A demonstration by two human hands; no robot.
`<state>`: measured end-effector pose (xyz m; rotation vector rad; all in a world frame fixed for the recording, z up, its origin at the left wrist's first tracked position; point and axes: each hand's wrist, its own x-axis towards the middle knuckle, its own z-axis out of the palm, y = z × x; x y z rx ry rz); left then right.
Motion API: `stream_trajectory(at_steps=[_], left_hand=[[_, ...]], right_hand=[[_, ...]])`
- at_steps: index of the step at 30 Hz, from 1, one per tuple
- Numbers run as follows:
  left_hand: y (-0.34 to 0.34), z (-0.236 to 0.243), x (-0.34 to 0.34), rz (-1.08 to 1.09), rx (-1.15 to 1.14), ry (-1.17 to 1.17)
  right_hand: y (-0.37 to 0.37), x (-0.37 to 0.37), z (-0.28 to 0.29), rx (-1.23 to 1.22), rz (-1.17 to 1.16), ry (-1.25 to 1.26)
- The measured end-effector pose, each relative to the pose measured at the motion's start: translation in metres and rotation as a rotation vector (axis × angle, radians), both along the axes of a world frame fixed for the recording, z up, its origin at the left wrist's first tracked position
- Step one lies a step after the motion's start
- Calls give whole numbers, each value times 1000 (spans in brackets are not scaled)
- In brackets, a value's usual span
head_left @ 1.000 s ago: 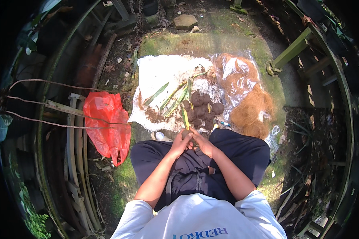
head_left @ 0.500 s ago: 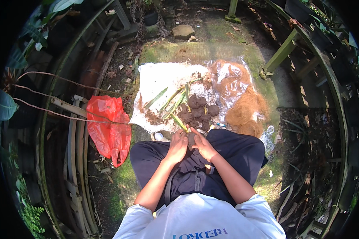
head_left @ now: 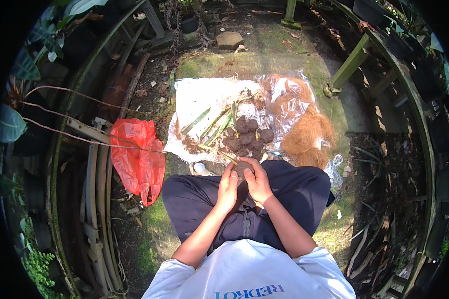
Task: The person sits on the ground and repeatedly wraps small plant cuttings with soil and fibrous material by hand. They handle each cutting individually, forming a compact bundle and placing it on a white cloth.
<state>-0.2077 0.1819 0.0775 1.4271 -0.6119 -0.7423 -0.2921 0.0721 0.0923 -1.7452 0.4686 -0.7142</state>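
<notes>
Above my lap, my left hand (head_left: 228, 186) and my right hand (head_left: 258, 183) are closed round a ball of dark soil (head_left: 243, 169). A long green and yellow leaf (head_left: 218, 151) sticks out of the ball, pointing up and to the left. Just beyond my hands a heap of dark soil balls (head_left: 245, 141) lies on a white sheet (head_left: 190, 95), with pale shoots showing in some of them. More long green leaves (head_left: 223, 127) lie beside the heap. My palms and the undersides of my fingers are hidden.
Brown fibre (head_left: 308, 133) lies at the right, partly in clear plastic (head_left: 286, 92). White string (head_left: 336, 172) is by my right knee. A red plastic bag (head_left: 138, 159) lies at the left, under thin stems. Wooden racks with plants stand on both sides; a stone (head_left: 229, 40) sits ahead.
Both hands have shifted slightly up and to the right with the soil ball. The leaf in it now tilts further left, and more of the ball's top shows.
</notes>
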Motion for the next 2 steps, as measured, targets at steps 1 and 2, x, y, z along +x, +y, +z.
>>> stream_trajectory(at_steps=[1,2], left_hand=[[1,-1,-3,19,-29,58],[3,-4,-5,38,-58,115]], right_hand=[[4,0,-3,22,-28,9],[8,0,-7,43,-56,18]])
